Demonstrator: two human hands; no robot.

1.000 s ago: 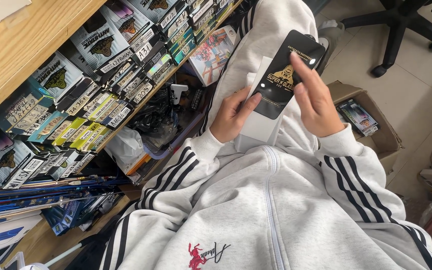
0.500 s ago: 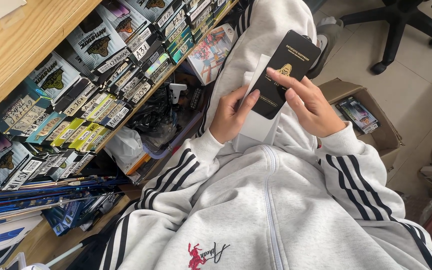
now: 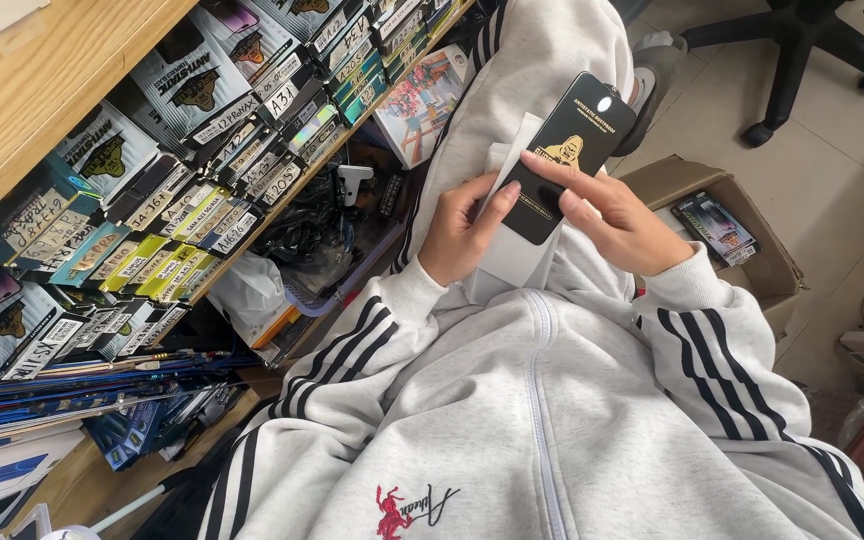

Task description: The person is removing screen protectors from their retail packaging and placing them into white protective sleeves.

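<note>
A flat black package (image 3: 572,150) with a gold emblem is held over my lap, tilted up to the right. My left hand (image 3: 462,235) grips its lower left end and the white sleeve (image 3: 514,262) under it. My right hand (image 3: 617,222) rests its fingers across the package's lower front. I wear a grey jacket with black stripes on the sleeves.
A wooden shelf (image 3: 62,90) on the left holds several rows of flat labelled packages (image 3: 202,190). An open cardboard box (image 3: 752,250) with a packet stands on the floor at right. An office chair base (image 3: 802,60) is at the top right.
The black package has turned and slid a little lower over the white sleeve. My right hand's fingers have moved from its side onto its lower front.
</note>
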